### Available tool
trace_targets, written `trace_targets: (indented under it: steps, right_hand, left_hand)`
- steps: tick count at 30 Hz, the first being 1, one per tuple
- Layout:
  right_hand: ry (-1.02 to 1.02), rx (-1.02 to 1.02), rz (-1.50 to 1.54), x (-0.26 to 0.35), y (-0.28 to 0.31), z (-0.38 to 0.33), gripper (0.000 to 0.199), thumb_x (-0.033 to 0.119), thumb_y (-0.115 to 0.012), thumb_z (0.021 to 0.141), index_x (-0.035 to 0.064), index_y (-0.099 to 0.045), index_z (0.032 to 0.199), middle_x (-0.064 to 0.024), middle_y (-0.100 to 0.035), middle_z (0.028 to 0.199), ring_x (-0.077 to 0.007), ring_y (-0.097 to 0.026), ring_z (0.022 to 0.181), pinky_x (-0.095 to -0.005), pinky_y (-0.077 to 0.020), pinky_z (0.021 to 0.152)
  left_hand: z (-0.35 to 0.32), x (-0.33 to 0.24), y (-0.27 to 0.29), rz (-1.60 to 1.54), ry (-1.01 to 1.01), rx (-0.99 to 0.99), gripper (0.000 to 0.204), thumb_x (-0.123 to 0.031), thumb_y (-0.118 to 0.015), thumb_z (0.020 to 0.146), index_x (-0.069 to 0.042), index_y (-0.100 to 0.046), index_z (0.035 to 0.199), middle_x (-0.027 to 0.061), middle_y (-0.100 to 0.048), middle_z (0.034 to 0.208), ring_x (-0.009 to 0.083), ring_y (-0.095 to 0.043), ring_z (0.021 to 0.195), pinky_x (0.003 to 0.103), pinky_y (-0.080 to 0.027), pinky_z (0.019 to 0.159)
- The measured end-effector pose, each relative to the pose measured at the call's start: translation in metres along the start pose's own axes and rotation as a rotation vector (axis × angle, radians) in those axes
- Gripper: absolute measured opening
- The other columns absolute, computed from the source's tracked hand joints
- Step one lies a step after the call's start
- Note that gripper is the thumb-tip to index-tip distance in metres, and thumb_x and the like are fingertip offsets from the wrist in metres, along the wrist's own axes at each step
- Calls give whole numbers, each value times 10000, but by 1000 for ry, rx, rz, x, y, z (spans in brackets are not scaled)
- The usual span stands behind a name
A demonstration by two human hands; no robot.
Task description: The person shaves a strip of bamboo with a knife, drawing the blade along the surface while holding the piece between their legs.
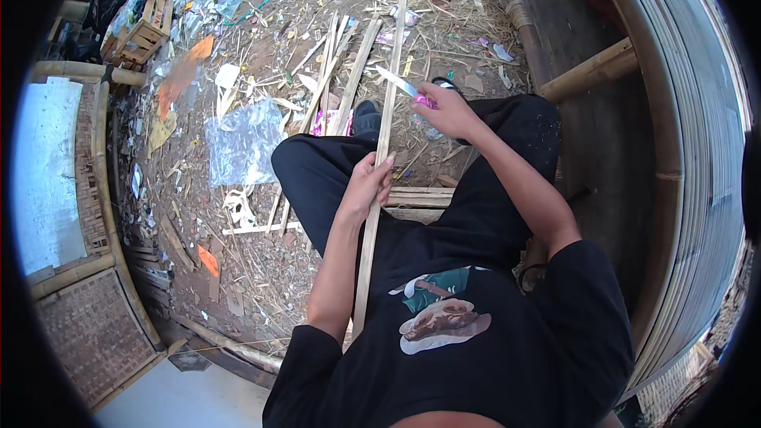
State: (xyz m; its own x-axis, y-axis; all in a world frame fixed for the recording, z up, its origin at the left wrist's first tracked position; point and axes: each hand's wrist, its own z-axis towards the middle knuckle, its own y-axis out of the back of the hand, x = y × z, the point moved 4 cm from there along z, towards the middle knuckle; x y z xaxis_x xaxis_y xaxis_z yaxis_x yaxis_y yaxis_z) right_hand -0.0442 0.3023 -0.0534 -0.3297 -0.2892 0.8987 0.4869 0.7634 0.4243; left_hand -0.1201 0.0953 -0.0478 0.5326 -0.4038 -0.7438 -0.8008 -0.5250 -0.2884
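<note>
A long, narrow bamboo strip [388, 111] runs from beside my body up past my knees. My left hand [369, 184] is closed around its middle, fingers wrapped over the edge. In my right hand [449, 115] is a knife [400, 82] with a pink handle, gripped in a fist. Its pale blade lies across the upper part of the strip; whether it touches the wood I cannot tell. Several more bamboo strips [358, 67] lean together ahead of my left knee, their lower ends near a pink patterned thing [331, 122].
A clear plastic sheet [244, 141] lies on littered ground left of my legs. A wooden crate [144, 20] stands at the far left, and a woven bamboo panel [95, 333] at the near left. Bamboo poles [666, 135] and slats close in on my right.
</note>
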Motion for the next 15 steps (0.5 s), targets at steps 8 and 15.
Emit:
trace_targets:
  steps: [8,15]
  right_hand:
    - [-14,268,-543,-11,-34,-19,266,254,-631,747,-7,-673,768,-247,-653,732,-424,-659,760,-501,-537,715]
    - [38,357,-709,-15,-58,-26,213,180,-648,776,-28,-694,764,-268,-666,767,-415,-686,771,-502,-558,722]
  left_hand:
    - [28,17,-6,183,-34,-98,207,-225,-619,959,-36,-549,914,-38,-415,510,58,-350,324,243,-271,314]
    - [40,25,-4,729,-222,-346,304,-197,-640,800,84,-623,914,267,-641,721,399,-671,718,462,-507,669]
